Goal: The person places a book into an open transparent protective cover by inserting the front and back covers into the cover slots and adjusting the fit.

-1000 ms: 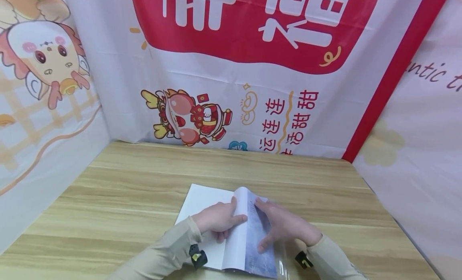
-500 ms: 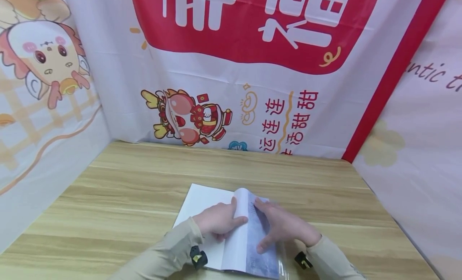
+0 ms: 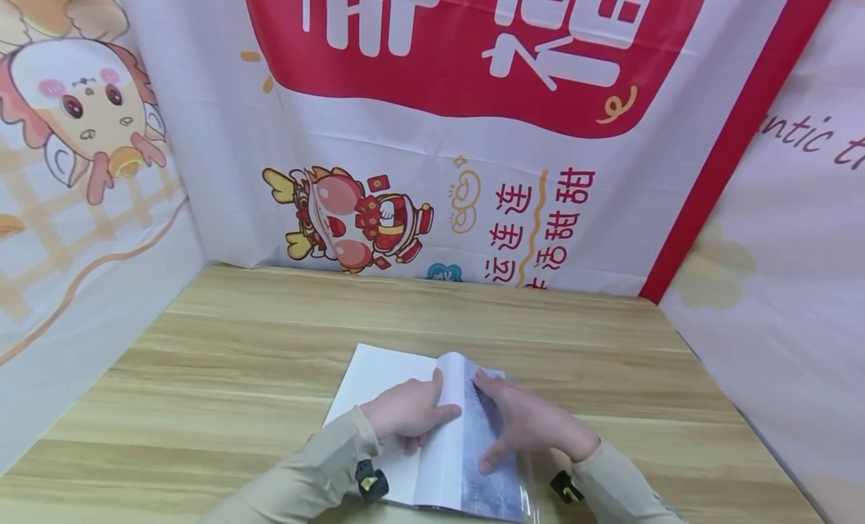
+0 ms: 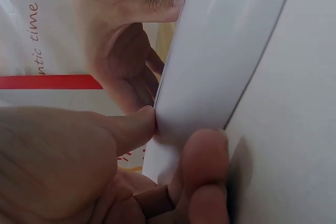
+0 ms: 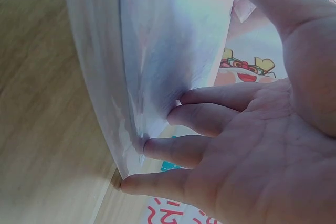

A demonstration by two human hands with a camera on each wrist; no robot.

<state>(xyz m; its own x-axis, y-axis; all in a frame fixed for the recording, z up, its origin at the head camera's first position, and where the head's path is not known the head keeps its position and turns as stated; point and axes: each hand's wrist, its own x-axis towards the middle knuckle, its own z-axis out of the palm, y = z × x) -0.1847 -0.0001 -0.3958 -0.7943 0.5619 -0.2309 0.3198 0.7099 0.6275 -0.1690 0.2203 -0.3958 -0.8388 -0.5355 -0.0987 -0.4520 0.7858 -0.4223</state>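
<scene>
A book (image 3: 361, 377) lies open on the table, with a blank white page at the left. Along its middle a white leaf (image 3: 441, 468) curls up, and to the right is a mottled blue-grey page (image 3: 488, 486). A clear plastic sleeve (image 5: 97, 61) sticks out past that page's outer edge. My left hand (image 3: 408, 409) pinches the curled leaf, thumb on its edge and fingers on the other side, as the left wrist view (image 4: 94, 156) shows. My right hand (image 3: 537, 423) is spread over the blue-grey page, straight fingertips touching the page and the sleeve's edge.
The wood-grain table (image 3: 270, 321) reaches back to a white and red printed cloth (image 3: 419, 149). Printed cloths also stand at the left and right sides. A small black device (image 3: 370, 480) sits at the left wrist, another black device (image 3: 566, 486) at the right.
</scene>
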